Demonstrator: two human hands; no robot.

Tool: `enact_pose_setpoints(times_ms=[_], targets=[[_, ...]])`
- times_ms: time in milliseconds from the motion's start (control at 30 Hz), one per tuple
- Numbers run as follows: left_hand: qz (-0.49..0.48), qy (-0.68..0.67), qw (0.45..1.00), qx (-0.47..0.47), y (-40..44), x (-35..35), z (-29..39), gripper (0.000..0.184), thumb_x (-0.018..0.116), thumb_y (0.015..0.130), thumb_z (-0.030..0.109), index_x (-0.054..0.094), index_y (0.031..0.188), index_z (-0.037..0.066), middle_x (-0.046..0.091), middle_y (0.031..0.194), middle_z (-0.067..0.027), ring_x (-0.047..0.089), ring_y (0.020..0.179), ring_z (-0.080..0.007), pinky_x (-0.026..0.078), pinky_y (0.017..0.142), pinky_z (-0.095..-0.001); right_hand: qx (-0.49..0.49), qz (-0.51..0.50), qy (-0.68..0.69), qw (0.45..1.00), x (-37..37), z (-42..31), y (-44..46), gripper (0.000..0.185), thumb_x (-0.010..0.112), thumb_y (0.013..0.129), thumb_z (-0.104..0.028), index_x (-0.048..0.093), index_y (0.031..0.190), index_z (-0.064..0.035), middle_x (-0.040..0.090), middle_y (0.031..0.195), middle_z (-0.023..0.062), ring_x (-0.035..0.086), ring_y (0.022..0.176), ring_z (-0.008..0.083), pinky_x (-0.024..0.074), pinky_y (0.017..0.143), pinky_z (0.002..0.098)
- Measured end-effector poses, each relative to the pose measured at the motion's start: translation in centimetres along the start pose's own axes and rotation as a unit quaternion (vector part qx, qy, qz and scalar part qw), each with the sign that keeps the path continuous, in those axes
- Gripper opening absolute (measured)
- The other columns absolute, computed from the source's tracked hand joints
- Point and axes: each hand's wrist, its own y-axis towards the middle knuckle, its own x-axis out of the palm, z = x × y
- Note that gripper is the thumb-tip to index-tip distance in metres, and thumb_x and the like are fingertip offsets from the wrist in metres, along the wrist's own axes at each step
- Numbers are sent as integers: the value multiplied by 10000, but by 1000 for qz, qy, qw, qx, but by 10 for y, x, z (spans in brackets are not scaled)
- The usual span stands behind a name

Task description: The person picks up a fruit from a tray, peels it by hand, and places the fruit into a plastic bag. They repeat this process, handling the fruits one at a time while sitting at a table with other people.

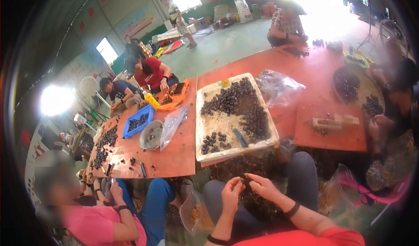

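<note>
My left hand and my right hand are close together above my lap, fingertips pinched. Between them is something small and dark, too small to name. Just beyond them, a white foam tray rests on the reddish table, tilted in view. Many dark, round, chestnut-like pieces fill its back and right side, with a smaller group at the front left. A grey-handled tool lies inside the tray near its front.
Left of the tray are a clear plastic bag, a round bowl and a blue basket. Another plastic bag and a wooden block lie to the right. A person in pink sits close on my left; others work around the table.
</note>
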Motion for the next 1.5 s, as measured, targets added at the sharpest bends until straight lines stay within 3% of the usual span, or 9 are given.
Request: enact_pose_setpoints(times_ms=[233,333,500,567,700,867,1100,1167,1500], targets=[[5,54,998,29,-4,2,0,227,599,910,28,612,1134,-5,637,1034,-47,609,899,-107,515,809,-244,-14,-26,-71,997,10,11,-3,430,589,922,-188,516,1334,-87,626,862,41,543,730,90,471,664,256],[13,45,999,22,-2,1,-5,232,599,909,25,609,1138,-12,637,1035,-53,611,902,-119,523,813,-255,-130,36,-94,986,16,20,0,371,580,924,-174,564,1277,-64,615,814,36,538,689,95,469,633,261],[24,68,996,47,-4,2,-6,237,609,896,28,611,1121,-45,641,1032,-95,624,899,-143,527,805,-271,5,-2,-7,1000,10,12,-1,362,550,933,-149,563,1284,-58,562,743,-14,490,629,54,429,558,231],[43,88,993,61,-4,8,0,235,610,897,35,610,1119,-43,640,1013,-82,617,892,-139,526,792,-269,-14,2,-14,1000,11,10,2,384,530,934,-145,549,1309,-71,528,716,-37,453,596,44,399,529,220],[45,94,993,58,-4,9,3,219,605,922,74,595,1126,-8,614,1029,-40,586,880,-100,509,754,-227,-42,-51,32,997,11,4,-4,446,546,928,-163,482,1351,-36,559,768,-12,473,669,64,422,585,244],[25,16,998,54,-6,7,-8,224,618,918,79,596,1126,-1,617,1015,-20,584,864,-85,496,742,-212,-79,-21,-89,993,8,3,-6,452,580,896,-157,497,1328,-52,617,845,107,550,715,146,474,680,297],[14,43,997,64,-5,4,-8,220,608,917,56,594,1129,-3,624,1039,-34,599,915,-104,517,797,-236,-109,5,-100,989,9,8,-4,420,583,901,-151,520,1303,-49,672,1013,144,647,866,181,505,761,322],[7,43,997,62,-7,6,-8,221,607,917,55,593,1129,-5,624,1039,-35,600,927,-106,519,811,-242,-191,40,-98,976,9,25,2,411,582,904,-151,524,1297,-49,667,1075,161,660,946,209,511,795,332],[23,44,997,60,-6,6,-9,201,613,916,62,608,1110,9,631,1014,-19,591,894,-84,493,756,-209,-121,11,-117,986,14,6,-6,399,560,916,-137,516,1301,-40,655,1108,178,660,974,269,507,824,335]])
